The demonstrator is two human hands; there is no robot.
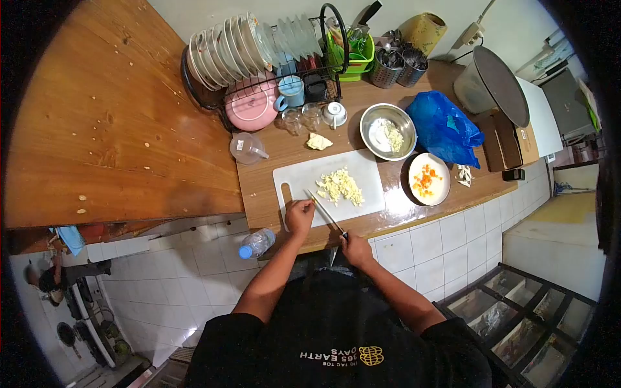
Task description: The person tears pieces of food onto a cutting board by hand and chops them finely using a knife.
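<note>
My right hand (356, 249) grips the dark handle of a kitchen knife (331, 216) at the front edge of the white cutting board (297, 174). The blade points up and to the left, its tip over the board. My left hand (299, 216) is closed at the board's lower left, fingertips beside the blade near its tip. A small yellowish bit shows at those fingers, too small to name. Chopped pale pieces (341, 186), perhaps cabbage, lie in a loose heap on the board, just beyond the knife.
A steel bowl (373, 139) with pale pieces and a plate (415, 196) with orange pieces stand right of the board, by a blue plastic bag (440, 126). A water bottle (257, 243) is at the front left edge. Behind stands a dish rack (278, 74).
</note>
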